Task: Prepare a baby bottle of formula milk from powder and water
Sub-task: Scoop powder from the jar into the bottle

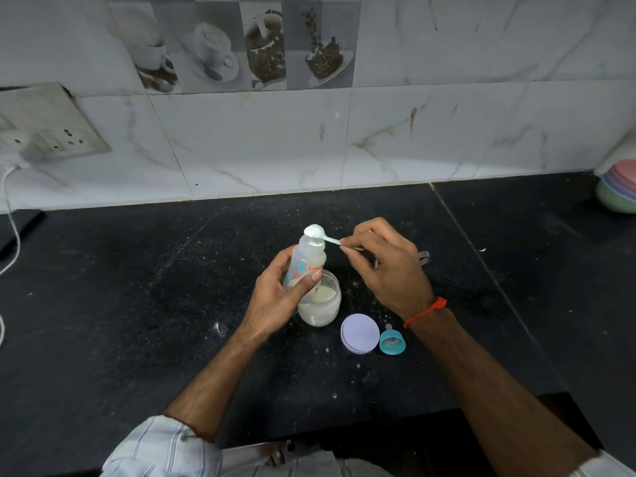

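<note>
My left hand grips a clear baby bottle with orange and teal print, held tilted above an open glass jar of white powder. My right hand pinches the handle of a small pale scoop. The scoop's bowl, heaped with white powder, sits right at the bottle's open mouth. On the counter to the right of the jar lie a lilac lid and the bottle's teal cap with teat.
The black stone counter is dusted with white specks. A marble-tiled wall rises behind it. A socket plate with a plugged white cable is at the far left. Stacked pastel bowls stand at the right edge. A metal object peeks out behind my right hand.
</note>
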`<state>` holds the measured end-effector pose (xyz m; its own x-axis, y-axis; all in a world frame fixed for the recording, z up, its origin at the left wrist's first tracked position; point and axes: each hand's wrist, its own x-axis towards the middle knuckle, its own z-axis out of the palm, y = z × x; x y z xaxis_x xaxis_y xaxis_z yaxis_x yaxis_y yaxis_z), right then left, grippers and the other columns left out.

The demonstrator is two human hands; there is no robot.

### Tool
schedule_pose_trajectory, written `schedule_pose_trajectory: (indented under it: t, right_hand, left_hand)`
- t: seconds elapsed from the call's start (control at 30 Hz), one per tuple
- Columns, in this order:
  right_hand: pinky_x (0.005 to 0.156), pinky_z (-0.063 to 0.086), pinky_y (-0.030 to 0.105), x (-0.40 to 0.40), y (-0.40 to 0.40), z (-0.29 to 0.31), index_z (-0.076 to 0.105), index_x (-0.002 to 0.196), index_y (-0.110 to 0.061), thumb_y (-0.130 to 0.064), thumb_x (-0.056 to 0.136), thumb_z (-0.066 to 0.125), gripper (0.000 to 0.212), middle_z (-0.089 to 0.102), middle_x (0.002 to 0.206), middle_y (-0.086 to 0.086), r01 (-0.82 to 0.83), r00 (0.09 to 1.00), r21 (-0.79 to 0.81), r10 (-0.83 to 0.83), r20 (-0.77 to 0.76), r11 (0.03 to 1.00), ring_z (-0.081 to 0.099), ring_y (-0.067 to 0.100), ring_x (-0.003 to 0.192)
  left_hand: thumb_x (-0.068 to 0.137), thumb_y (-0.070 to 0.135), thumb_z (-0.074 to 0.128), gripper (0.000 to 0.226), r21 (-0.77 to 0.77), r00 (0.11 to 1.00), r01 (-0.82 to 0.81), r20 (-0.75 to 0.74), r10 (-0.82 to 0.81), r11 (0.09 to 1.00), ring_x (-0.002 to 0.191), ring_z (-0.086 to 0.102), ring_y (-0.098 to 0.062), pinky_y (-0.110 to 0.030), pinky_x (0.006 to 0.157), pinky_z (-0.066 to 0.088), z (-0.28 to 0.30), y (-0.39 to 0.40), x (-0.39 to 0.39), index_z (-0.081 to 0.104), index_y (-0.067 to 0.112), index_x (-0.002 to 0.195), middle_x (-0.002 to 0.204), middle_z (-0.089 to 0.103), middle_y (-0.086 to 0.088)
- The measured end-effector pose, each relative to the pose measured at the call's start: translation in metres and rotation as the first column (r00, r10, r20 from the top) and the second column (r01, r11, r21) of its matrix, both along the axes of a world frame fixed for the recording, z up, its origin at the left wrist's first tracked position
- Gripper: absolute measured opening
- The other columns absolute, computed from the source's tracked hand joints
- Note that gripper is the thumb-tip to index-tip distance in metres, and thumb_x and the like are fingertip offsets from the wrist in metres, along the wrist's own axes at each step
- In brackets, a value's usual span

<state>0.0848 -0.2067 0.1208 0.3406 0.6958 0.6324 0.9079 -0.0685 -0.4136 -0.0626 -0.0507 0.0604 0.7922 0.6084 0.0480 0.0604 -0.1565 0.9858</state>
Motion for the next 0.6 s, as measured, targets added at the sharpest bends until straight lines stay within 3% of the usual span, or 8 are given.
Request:
schedule_pose_trajectory:
  t: [0.27, 0.37, 0.47, 0.53, 0.6]
  right_hand:
    - [0.072, 0.047, 0.015, -0.001, 0.0, -0.005, 0.076, 0.1, 0.0, -0.001, 0.09, 0.075, 0.01, 0.065, 0.096, 0.011, -0.011, 0.999, 0.01, 0.011, 0.043, 1.0, 0.056, 0.01, 0.077]
    - [0.073, 0.049, 0.018, 0.0, 0.0, -0.006, 0.077, 0.1, -0.004, -0.006, 0.091, 0.075, 0.009, 0.065, 0.097, 0.007, -0.028, 0.999, -0.023, 0.028, -0.027, 0.999, 0.059, 0.011, 0.079]
    - [0.073, 0.055, 0.023, -0.002, 0.003, -0.007, 0.078, 0.099, -0.009, -0.01, 0.091, 0.076, 0.009, 0.068, 0.097, 0.004, 0.031, 0.972, 0.067, -0.014, -0.236, 0.997, 0.064, 0.013, 0.082]
    - [0.07, 0.061, 0.034, -0.002, 0.006, -0.008, 0.079, 0.099, -0.012, -0.011, 0.089, 0.078, 0.009, 0.07, 0.095, 0.006, 0.106, 0.873, 0.102, -0.043, -0.486, 0.989, 0.067, 0.015, 0.079]
    - [0.07, 0.063, 0.042, 0.001, 0.008, -0.013, 0.079, 0.098, -0.014, -0.011, 0.088, 0.079, 0.011, 0.073, 0.09, 0.009, 0.164, 0.738, 0.021, -0.109, -0.666, 0.986, 0.067, 0.015, 0.074]
  left_hand:
    - [0.086, 0.034, 0.081, 0.05, -0.003, 1.0, -0.007, 0.014, 0.007, 1.0, 0.112, 0.071, -0.014, -0.043, 0.096, 0.06, 0.0, 0.0, -0.001, 0.061, 0.034, 0.131, 0.122, 0.074, 0.007]
    - [0.084, 0.033, 0.081, 0.055, -0.013, 1.0, -0.007, 0.021, 0.007, 1.0, 0.112, 0.071, -0.015, -0.043, 0.097, 0.06, -0.001, 0.001, -0.002, 0.06, 0.028, 0.135, 0.123, 0.073, 0.005]
    - [0.083, 0.037, 0.081, 0.056, -0.013, 0.999, -0.019, 0.026, 0.019, 1.0, 0.111, 0.071, -0.015, -0.041, 0.096, 0.06, -0.002, 0.0, -0.003, 0.06, 0.029, 0.134, 0.122, 0.074, 0.006]
    - [0.085, 0.037, 0.083, 0.055, 0.001, 0.998, -0.049, 0.03, 0.049, 0.999, 0.111, 0.071, -0.013, -0.039, 0.095, 0.06, -0.003, 0.001, -0.006, 0.06, 0.032, 0.134, 0.123, 0.073, 0.007]
    - [0.084, 0.035, 0.082, 0.054, -0.005, 0.995, -0.09, 0.041, 0.09, 0.996, 0.112, 0.071, -0.012, -0.034, 0.093, 0.059, -0.005, 0.003, -0.01, 0.058, 0.035, 0.134, 0.125, 0.072, 0.006]
